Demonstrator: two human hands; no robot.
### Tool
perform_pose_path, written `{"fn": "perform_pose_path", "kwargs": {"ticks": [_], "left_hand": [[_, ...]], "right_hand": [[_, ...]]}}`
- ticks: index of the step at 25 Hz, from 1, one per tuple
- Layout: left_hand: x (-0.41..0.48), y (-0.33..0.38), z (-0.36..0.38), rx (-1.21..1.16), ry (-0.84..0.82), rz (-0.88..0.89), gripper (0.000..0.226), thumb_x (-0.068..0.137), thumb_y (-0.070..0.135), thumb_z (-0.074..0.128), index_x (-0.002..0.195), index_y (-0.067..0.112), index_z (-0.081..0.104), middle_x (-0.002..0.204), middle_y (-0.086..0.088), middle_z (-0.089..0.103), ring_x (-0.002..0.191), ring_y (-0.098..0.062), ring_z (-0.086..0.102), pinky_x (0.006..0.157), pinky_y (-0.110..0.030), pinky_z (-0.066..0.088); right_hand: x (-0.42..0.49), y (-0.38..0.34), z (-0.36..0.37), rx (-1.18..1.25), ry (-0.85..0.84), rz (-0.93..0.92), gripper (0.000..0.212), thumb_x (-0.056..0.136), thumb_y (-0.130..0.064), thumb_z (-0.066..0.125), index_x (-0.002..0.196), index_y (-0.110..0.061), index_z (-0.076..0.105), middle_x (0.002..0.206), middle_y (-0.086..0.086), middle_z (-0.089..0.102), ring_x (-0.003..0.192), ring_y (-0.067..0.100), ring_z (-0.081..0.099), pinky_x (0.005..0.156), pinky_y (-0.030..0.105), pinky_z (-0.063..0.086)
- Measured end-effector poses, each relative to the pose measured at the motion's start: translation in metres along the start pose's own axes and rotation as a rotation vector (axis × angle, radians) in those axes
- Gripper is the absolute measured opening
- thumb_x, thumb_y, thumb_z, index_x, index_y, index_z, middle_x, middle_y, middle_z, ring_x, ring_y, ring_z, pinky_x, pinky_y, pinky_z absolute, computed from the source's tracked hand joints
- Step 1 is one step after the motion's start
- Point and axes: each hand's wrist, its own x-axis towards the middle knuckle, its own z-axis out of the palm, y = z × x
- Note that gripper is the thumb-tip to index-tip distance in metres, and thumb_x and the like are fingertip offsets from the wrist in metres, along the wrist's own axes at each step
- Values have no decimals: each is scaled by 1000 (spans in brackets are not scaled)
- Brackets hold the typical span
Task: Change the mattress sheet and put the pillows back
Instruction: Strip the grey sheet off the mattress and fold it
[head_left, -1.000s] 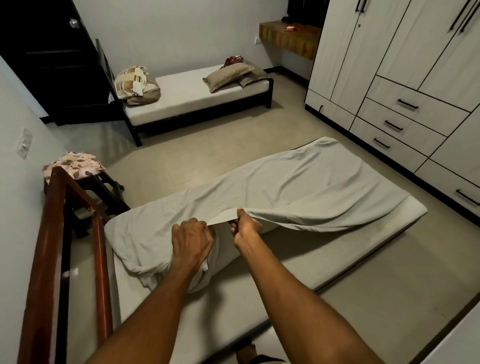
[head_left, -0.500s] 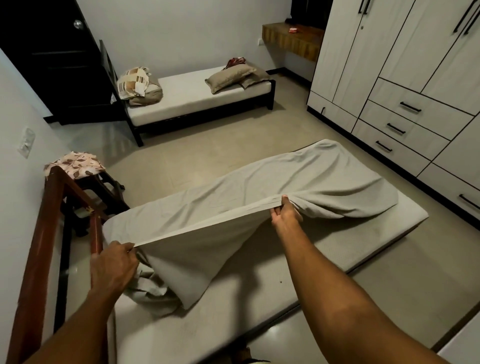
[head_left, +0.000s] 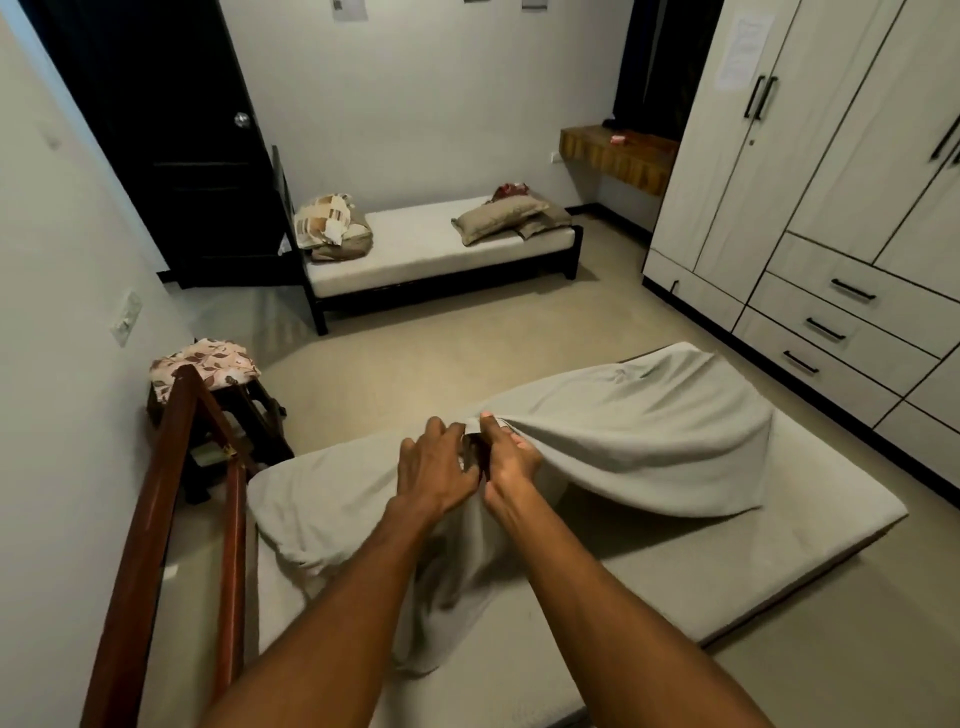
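My left hand (head_left: 434, 467) and right hand (head_left: 506, 454) both pinch the sheet (head_left: 623, 436) hem, which feels light, limp and easy to gather along its edge.

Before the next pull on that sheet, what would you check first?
1. Right hand grips the sheet hem: ok.
2. Left hand grips it too: ok.
3. Sheet free of the mattress at the far end: cannot tell.
4. Near mattress surface bared: ok.
5. Pillows out of the way on the bed: ok.
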Motion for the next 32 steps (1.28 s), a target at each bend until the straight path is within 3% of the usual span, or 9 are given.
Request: {"fn": "perform_pose_path", "kwargs": {"ticks": [3, 6, 12, 16, 20, 23, 27, 30, 32], "left_hand": [[16, -8, -18, -18, 117, 0, 33, 99, 42, 55, 125, 25, 64, 114, -2, 61, 99, -25, 62, 94, -40, 45], [37, -16, -44, -41, 251, -36, 28, 106, 33, 48, 108, 21, 73, 100, -1, 66, 86, -22, 63, 92, -39, 48], [51, -29, -89, -5, 452, 25, 29, 105, 26, 50, 92, 21, 76, 87, 1, 62, 70, -19, 57, 81, -39, 46], [50, -58, -105, -4, 462, -69, 28, 102, 25, 53, 88, 21, 76, 87, 1, 57, 72, -23, 58, 82, -41, 46], [54, -77, -120, -18, 474, -173, 28, 104, 28, 52, 92, 21, 76, 90, 0, 52, 84, -29, 62, 88, -45, 45], [62, -74, -119, -7, 452, -230, 29, 105, 30, 51, 96, 23, 78, 92, 0, 50, 90, -30, 61, 92, -46, 43], [68, -69, -109, -20, 427, -239, 26, 105, 28, 52, 102, 23, 77, 94, 0, 51, 85, -23, 54, 94, -46, 41], [65, -73, -100, -1, 425, -226, 25, 105, 27, 53, 105, 22, 78, 94, 0, 50, 83, -21, 52, 92, -45, 42], [62, -78, -93, 1, 415, -226, 26, 105, 27, 53, 106, 20, 78, 93, -1, 51, 82, -20, 52, 90, -45, 45]], "right_hand": [[-13, -11, 31, -27, -46, -51, 14, 88, -11, 83, 82, -3, 73, 78, 11, 76, 67, 21, 71, 57, 28, 60], [-20, -26, 60, -57, -52, -32, 18, 87, -21, 84, 91, -6, 75, 90, 12, 79, 81, 24, 75, 76, 36, 64], [-15, -57, 77, 395, -109, 208, 20, 105, -16, 61, 116, 0, 63, 133, 14, 65, 128, 28, 62, 99, 32, 56], [1, -89, 50, 592, -40, 221, 38, 109, -19, 52, 145, -7, 53, 153, 10, 53, 144, 24, 49, 119, 36, 40], [23, -104, 10, 689, 106, 356, 21, 105, -25, 60, 121, -13, 65, 152, 1, 53, 142, 22, 49, 115, 34, 44], [25, -88, -10, 783, 220, 466, 52, 109, -28, 51, 158, -18, 38, 163, 7, 35, 151, 29, 35, 122, 40, 35], [41, -88, -20, 918, 243, 476, 48, 105, -18, 58, 152, -15, 48, 153, 9, 50, 139, 30, 52, 109, 45, 51], [63, -114, -32, 879, 116, 347, 25, 104, -18, 61, 126, -9, 65, 109, 8, 69, 110, 22, 69, 104, 38, 53], [72, -131, -38, 842, 107, 277, 29, 104, -18, 62, 132, -10, 64, 92, 4, 64, 87, 18, 66, 98, 33, 53]]}}
